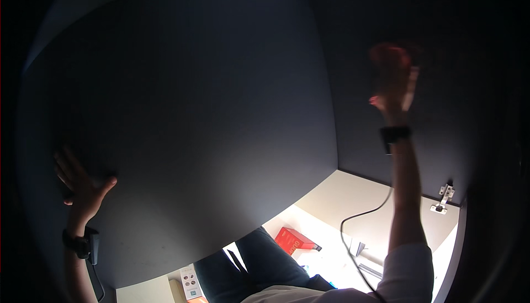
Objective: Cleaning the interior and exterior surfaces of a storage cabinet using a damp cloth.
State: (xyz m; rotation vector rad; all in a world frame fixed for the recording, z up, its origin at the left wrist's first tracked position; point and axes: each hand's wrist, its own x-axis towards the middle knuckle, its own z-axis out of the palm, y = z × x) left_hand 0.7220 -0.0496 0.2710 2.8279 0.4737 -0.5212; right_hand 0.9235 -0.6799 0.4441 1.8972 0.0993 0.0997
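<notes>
My left hand [83, 185] rests with its fingers spread on the dark grey panel [207, 129] of a cabinet interior, at the left. A black wrist device [85, 243] with a cable is strapped to that wrist. My right hand [395, 83], blurred, is raised against or close to the dark side panel [360, 137] at the right. A reddish thing [391, 54], too blurred to name, shows at its fingers, and it seems to be held. Another black wrist device [395, 135] is on my right wrist.
A metal cabinet hinge [446, 197] joins the dark side panel to a white panel [360, 195] at the lower right. A black cable [343, 228] hangs beside my right arm. Below lie a red box [293, 240] and a white printed carton [191, 282], either side of my legs.
</notes>
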